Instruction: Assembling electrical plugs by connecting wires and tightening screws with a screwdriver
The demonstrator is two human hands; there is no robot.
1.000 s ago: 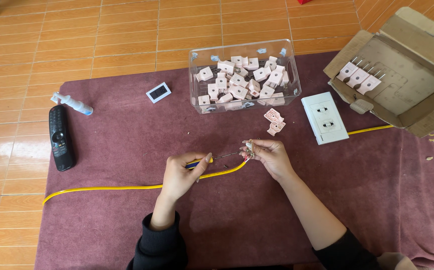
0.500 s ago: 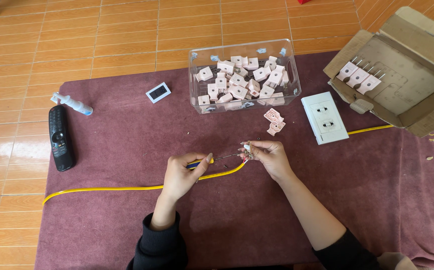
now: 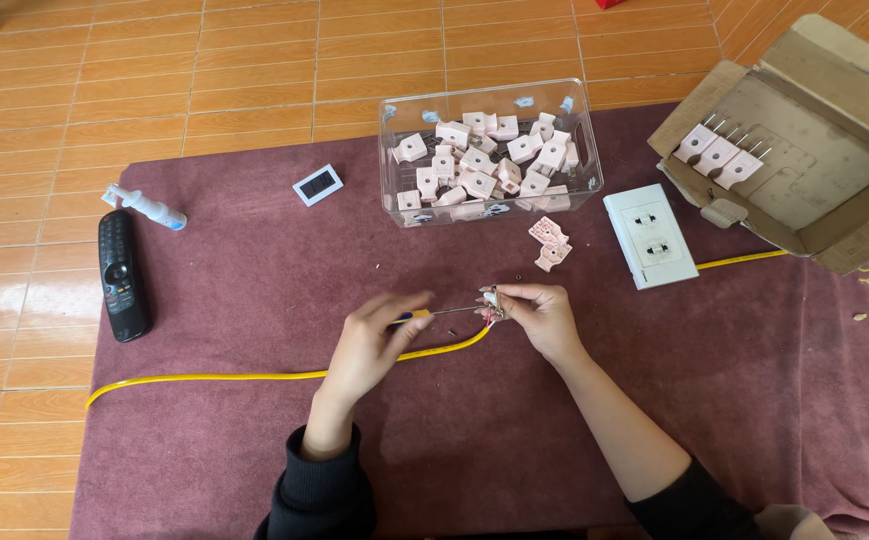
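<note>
Plug part: a small pink plug piece (image 3: 491,301) sits at the end of the yellow cable (image 3: 254,377), near the middle of the bench (image 3: 254,280), pinched in the right hand's grip.
Right hand (image 3: 539,318): fingertips clenched on the plug piece, just right of it.
Left hand (image 3: 374,345): grip grasping a small screwdriver (image 3: 434,313), whose tip meets the plug piece.
Cable: runs left to the bench's left edge.
Far side: clear bin of pink plug parts (image 3: 489,150), white socket plate (image 3: 650,236), cardboard box (image 3: 804,140).
Left edge: black remote (image 3: 122,274), small spray bottle (image 3: 144,208).
</note>
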